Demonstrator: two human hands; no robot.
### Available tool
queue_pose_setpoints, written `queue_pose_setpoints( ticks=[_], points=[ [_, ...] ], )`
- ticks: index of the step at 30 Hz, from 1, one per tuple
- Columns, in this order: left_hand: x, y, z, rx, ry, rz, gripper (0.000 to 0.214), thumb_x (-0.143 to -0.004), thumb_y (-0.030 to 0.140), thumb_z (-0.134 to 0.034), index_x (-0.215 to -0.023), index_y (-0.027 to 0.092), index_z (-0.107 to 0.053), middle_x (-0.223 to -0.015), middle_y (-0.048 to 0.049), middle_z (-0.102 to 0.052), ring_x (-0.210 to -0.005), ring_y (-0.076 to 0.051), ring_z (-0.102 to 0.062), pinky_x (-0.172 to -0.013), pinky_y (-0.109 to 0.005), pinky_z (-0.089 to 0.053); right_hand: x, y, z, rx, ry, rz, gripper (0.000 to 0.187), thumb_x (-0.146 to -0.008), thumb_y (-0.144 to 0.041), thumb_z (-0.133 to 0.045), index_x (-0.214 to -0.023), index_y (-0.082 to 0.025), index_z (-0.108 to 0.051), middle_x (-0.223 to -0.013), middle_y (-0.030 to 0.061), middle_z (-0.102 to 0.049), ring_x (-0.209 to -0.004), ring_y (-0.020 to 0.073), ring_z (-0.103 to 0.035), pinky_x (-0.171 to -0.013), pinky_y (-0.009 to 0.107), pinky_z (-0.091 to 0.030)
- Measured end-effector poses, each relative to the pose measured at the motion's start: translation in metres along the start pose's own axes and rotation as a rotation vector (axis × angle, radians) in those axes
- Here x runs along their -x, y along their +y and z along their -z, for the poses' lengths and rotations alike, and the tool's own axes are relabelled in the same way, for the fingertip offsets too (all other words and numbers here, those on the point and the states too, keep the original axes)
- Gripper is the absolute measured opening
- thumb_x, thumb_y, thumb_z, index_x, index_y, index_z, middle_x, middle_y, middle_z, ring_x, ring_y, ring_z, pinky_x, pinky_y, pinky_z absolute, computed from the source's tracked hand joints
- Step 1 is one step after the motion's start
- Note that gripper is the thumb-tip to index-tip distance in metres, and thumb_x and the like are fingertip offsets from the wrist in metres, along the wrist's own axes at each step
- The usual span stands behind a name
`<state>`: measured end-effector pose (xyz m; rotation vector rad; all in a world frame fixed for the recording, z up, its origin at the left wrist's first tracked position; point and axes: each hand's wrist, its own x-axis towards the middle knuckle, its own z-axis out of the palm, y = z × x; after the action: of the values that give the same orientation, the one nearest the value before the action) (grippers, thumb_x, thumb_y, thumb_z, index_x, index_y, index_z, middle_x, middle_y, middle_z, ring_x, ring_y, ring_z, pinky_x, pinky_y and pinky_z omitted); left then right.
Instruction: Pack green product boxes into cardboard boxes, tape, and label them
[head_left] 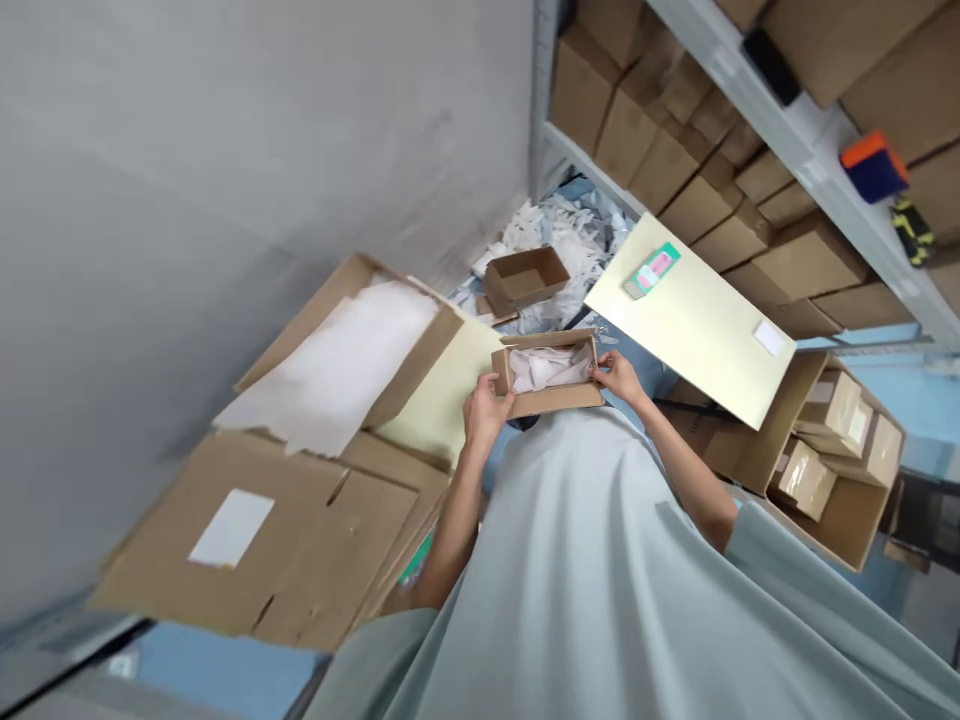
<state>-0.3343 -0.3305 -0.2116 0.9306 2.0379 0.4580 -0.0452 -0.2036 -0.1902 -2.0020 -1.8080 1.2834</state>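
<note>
Small box (559, 400) at centre of frame, open side up, held in 2 hands: left hand (487, 410) gripping its left end, right hand (616, 377) pinching its right end. Crumpled paper (550, 368) lies inside. Left of centre: large box (412, 377) with white sheets (352, 360). Above centre: brown box (529, 284) amid scraps (551, 228). Upper right: cream bench (705, 335) bearing green packet (652, 270). Right edge: carton (780, 430) holding smaller boxes (802, 480).

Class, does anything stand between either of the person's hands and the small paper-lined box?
Nothing visible does: the left hand meets the small paper-lined box at its left end, the right hand at its right end.
</note>
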Motion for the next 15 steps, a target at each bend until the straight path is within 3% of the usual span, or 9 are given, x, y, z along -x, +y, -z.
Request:
queue_pose_setpoints(
  ticks=[4, 7, 11, 15],
  points=[
    [-0.032, 0.089, -0.039, -0.1, -0.089, -0.245, 0.043, -0.102, 0.032, -0.076, -0.143, 0.024, -0.065, -0.145, -0.0147, -0.081, -0.138, -0.031, -0.077, -0.116, -0.042, -0.059, 0.0, 0.059, 0.064, -0.278, 0.135, -0.12, 0.036, -0.086, -0.044, -0.082, -0.098, -0.027, -0.052, -0.1, 0.0037, -0.084, -0.065, 0.0171, -0.074, -0.065, 0.031, -0.065],
    [-0.051, 0.161, -0.084, -0.166, -0.152, -0.372, 0.044, -0.102, 0.029, -0.075, -0.145, 0.02, -0.065, -0.146, -0.0177, -0.08, -0.137, -0.033, -0.078, -0.114, -0.042, -0.06, -0.007, 0.104, 0.11, -0.385, 0.285, -0.151, 0.043, -0.084, -0.053, -0.083, -0.099, -0.028, -0.051, -0.096, 0.0031, -0.081, -0.068, 0.0182, -0.074, -0.066, 0.032, -0.065],
    [-0.078, 0.248, -0.154, -0.25, -0.234, -0.436, 0.045, -0.102, 0.028, -0.076, -0.144, 0.018, -0.066, -0.142, -0.0193, -0.082, -0.132, -0.033, -0.08, -0.111, -0.042, -0.061, -0.029, 0.164, 0.167, -0.509, 0.4, -0.192, 0.044, -0.083, -0.057, -0.082, -0.098, -0.027, -0.052, -0.093, 0.0014, -0.078, -0.069, 0.0169, -0.074, -0.065, 0.029, -0.064],
    [-0.106, 0.312, -0.212, -0.341, -0.267, -0.48, 0.044, -0.102, 0.031, -0.076, -0.144, 0.022, -0.067, -0.142, -0.0175, -0.082, -0.133, -0.034, -0.079, -0.111, -0.042, -0.06, -0.062, 0.206, 0.215, -0.576, 0.432, -0.246, 0.045, -0.084, -0.054, -0.083, -0.098, -0.028, -0.05, -0.092, -0.0002, -0.077, -0.068, 0.0152, -0.072, -0.066, 0.028, -0.063]
  ],
)
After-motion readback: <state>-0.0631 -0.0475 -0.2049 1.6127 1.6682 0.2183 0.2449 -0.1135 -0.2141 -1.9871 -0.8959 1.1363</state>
